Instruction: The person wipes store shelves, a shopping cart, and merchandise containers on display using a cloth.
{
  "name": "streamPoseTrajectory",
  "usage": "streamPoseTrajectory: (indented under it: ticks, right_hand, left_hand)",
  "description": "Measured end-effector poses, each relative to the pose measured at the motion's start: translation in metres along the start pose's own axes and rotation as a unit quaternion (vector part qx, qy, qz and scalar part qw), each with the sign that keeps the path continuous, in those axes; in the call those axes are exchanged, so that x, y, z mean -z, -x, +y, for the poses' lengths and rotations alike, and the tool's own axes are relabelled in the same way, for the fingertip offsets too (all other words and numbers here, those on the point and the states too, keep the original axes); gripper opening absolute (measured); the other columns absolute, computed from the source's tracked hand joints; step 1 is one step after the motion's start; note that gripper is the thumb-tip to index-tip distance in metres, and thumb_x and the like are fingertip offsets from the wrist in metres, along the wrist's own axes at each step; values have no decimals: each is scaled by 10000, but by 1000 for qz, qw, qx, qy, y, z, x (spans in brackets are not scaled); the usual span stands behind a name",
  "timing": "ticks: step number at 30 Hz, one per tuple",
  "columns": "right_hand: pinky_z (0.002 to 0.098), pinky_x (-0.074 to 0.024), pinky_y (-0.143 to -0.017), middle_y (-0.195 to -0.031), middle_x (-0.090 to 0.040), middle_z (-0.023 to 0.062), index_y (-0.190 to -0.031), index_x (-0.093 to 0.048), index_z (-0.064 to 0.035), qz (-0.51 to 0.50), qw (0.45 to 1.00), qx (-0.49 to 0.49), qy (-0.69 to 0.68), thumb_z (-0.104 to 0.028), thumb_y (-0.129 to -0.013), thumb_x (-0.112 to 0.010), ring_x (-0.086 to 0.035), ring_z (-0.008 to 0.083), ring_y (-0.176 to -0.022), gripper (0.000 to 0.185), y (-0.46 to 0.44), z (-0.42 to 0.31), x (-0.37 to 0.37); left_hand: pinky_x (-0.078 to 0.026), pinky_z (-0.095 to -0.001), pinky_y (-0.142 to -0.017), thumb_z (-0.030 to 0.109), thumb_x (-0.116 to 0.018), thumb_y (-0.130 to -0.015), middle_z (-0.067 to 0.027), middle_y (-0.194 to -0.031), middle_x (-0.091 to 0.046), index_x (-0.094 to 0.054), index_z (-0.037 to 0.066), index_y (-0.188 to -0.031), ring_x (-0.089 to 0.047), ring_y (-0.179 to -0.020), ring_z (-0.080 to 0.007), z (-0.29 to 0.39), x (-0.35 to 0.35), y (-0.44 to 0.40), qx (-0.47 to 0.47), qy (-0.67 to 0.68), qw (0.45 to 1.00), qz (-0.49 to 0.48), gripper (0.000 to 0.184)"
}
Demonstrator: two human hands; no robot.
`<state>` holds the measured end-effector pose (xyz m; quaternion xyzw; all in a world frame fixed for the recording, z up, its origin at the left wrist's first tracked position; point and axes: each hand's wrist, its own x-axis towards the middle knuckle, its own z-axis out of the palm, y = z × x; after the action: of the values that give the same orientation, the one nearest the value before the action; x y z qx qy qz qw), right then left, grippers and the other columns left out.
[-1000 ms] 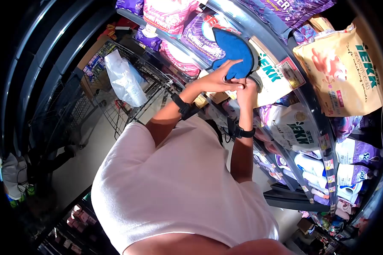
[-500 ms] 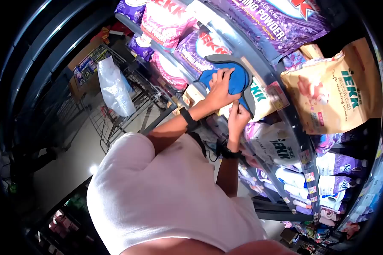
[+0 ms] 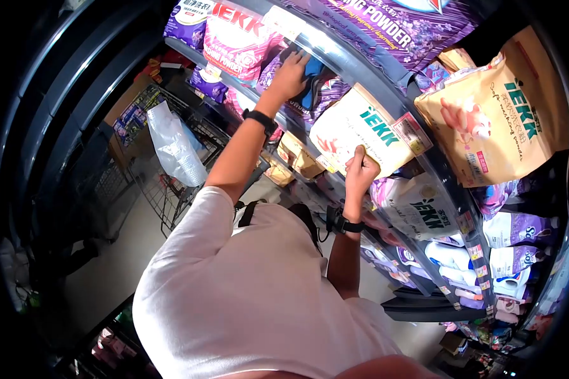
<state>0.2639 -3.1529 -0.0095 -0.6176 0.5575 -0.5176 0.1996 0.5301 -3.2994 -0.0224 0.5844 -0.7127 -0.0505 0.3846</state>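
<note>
My left hand reaches out to the shelf, fingers curled over a blue and dark grey cloth. The cloth lies against a purple washing powder bag, and part of it is hidden by my hand. Lower down, my right hand is closed in a loose fist with the thumb on top, and nothing shows in it. It is in front of the lower edge of a cream washing powder bag with green lettering; whether it touches the bag I cannot tell.
A pink washing powder bag stands beyond my left hand. A large tan bag fills the upper shelf at right. A wire cart with a white plastic bag stands at left. Price tags line the shelf edge.
My left hand has moved up and away with the cloth, from the cream bag to the purple bag. My right hand has let go of the cloth's edge and stays near the cream bag.
</note>
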Motion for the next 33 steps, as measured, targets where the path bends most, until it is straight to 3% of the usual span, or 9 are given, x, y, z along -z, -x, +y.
streamPoseTrajectory:
  ticks: [2,3,6,10,13,19,25,29,33]
  right_hand:
    - [313,-379,-481,-416,-493,57,-488,-519,16,4,1000,-10,-11,-185,-942,-556,-493,167,-387,498,0,-2,-1]
    - [311,-380,-481,-414,-493,58,-487,-520,15,4,1000,-20,-19,-195,-946,-556,-494,169,-386,507,1,-2,0]
    - [307,-386,-486,-424,-509,64,-494,-527,24,12,1000,-17,-10,-196,-948,-560,-502,172,-393,506,2,0,-1]
    - [309,-376,-481,-435,-512,66,-503,-528,35,19,1000,4,-19,-127,-927,-557,-505,158,-400,455,1,-5,-2]
    - [258,-353,-469,-431,-491,39,-488,-506,17,16,1000,7,-21,-188,-983,-534,-457,106,-402,537,1,-2,-4]
    - [316,-385,-478,-430,-514,70,-507,-536,40,2,1000,-27,-9,-200,-956,-554,-507,171,-393,510,2,-1,-1]
    - [313,-415,-498,-445,-548,74,-529,-594,28,-2,999,-38,-9,-241,-972,-549,-527,179,-399,521,1,0,0]
    - [252,-351,-367,-503,-597,84,-577,-622,47,-43,998,-25,-31,-269,-983,-556,-466,104,-348,520,-3,-2,6]
    - [260,-400,-398,-543,-639,85,-649,-679,44,-91,995,-35,-32,-320,-977,-557,-531,126,-385,505,-4,-3,15]
  left_hand:
    - [-297,-507,-1114,330,-625,-858,-205,-1482,-355,-303,121,-1483,-331,-1379,-355,-16,-6,-4,-5,-55,991,-124,733]
    - [-256,-509,-1130,475,-571,-867,-217,-1492,-332,-263,160,-1509,-323,-1380,-365,-16,-7,-2,-10,-68,991,-116,778]
    - [-336,-492,-1074,493,-624,-822,-250,-1432,-399,-412,81,-1405,-412,-1300,-413,-8,-9,25,-53,-34,998,-28,745]
    - [-332,-498,-1071,349,-664,-805,-233,-1441,-400,-385,100,-1434,-430,-1290,-393,16,-2,74,-10,34,999,-4,732]
    - [-283,-520,-1104,310,-648,-816,-196,-1470,-379,-328,114,-1468,-388,-1340,-360,23,1,100,48,-23,999,11,753]
    - [-264,-511,-1122,205,-673,-783,-181,-1526,-286,-299,124,-1482,-296,-1397,-363,2,-1,40,35,-109,991,75,797]
    - [-313,-474,-1103,123,-678,-737,-205,-1469,-361,-356,161,-1451,-364,-1345,-381,-5,-8,23,75,-63,991,88,785]
    - [-326,-496,-1052,-55,-526,-688,-277,-1267,-466,-409,42,-1393,-448,-1180,-465,-6,-12,59,127,97,961,224,721]
    - [-349,-437,-1047,-14,-482,-744,-254,-1250,-542,-472,-50,-1305,-524,-1152,-387,-26,-37,76,144,126,931,311,562]
